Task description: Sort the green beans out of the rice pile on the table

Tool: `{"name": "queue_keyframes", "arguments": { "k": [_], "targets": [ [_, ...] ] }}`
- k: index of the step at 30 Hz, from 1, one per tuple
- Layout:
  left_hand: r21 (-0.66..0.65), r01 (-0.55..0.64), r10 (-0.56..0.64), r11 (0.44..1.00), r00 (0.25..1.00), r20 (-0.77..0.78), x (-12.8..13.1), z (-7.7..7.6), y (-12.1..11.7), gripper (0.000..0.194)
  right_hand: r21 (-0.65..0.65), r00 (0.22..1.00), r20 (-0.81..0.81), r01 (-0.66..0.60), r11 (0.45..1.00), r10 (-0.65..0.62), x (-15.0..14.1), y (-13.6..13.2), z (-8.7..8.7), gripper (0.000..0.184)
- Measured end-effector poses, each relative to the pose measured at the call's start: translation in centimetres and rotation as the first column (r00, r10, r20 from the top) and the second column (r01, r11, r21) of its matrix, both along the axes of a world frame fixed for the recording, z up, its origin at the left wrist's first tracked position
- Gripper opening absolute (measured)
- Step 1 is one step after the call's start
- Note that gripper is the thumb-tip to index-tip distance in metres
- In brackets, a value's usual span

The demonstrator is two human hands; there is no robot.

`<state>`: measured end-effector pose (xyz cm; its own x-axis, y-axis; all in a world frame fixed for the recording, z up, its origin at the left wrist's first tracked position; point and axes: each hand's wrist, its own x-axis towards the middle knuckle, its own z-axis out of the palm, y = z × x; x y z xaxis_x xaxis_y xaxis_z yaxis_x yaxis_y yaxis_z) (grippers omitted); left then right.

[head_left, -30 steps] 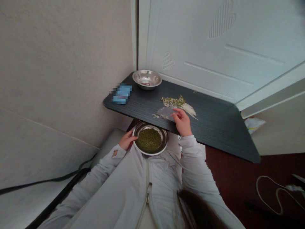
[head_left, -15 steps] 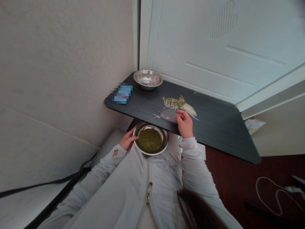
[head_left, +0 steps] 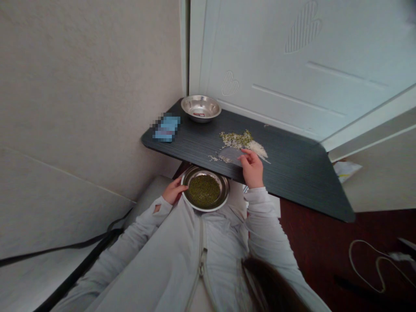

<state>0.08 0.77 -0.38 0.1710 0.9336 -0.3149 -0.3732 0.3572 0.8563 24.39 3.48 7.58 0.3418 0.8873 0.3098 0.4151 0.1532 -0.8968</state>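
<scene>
My left hand [head_left: 173,191] grips the rim of a steel bowl of green beans [head_left: 204,190], held just below the near edge of the dark table [head_left: 292,173]. My right hand [head_left: 251,167] rests on the table and pinches a thin grey card [head_left: 230,153] that lies flat on the surface. Beyond the card is a pile of mixed green beans and white rice [head_left: 243,141]. A few loose grains [head_left: 215,158] lie at the card's left edge.
An empty steel bowl [head_left: 200,107] stands at the table's far left corner, a blue blurred packet [head_left: 167,127] beside it. A white door [head_left: 292,65] backs the table, a wall stands on the left. A white cable [head_left: 370,264] lies on the dark red floor.
My right hand with the card has shifted slightly back and forth near the pile. The bowl of beans and my left hand stay in place.
</scene>
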Motion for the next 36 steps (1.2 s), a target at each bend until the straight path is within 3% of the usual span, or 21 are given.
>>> {"name": "queue_keyframes", "arguments": {
  "k": [8,16,23,29,34,36],
  "targets": [
    [-0.029,0.004,-0.003,1.0,0.999,0.042,0.08,0.08,-0.06,0.046,0.01,0.996,0.06,-0.065,0.998,0.065,-0.07,0.09,-0.06,0.03],
    [-0.021,-0.001,0.001,1.0,0.999,0.033,0.12,0.25,-0.11,0.046,0.038,0.998,0.059,-0.002,0.999,-0.001,0.1,0.37,-0.27,0.03],
    [-0.02,-0.004,0.005,1.0,1.0,0.027,0.09,0.18,-0.06,0.05,-0.035,0.986,0.076,-0.149,0.988,0.152,-0.29,0.13,0.06,0.032],
    [-0.013,-0.002,0.003,1.0,1.0,0.021,0.13,0.27,-0.14,0.047,-0.03,0.99,0.053,-0.132,0.991,0.133,-0.25,0.25,-0.19,0.032],
    [-0.006,0.016,-0.016,1.0,1.0,0.01,0.11,0.21,-0.17,0.043,-0.054,0.971,0.025,-0.238,0.97,0.24,-0.37,0.07,0.01,0.032],
    [-0.005,0.012,-0.012,1.0,1.0,0.008,0.1,0.2,-0.15,0.044,-0.043,0.974,0.011,-0.226,0.973,0.227,-0.36,0.07,0.01,0.031]
  ]
}}
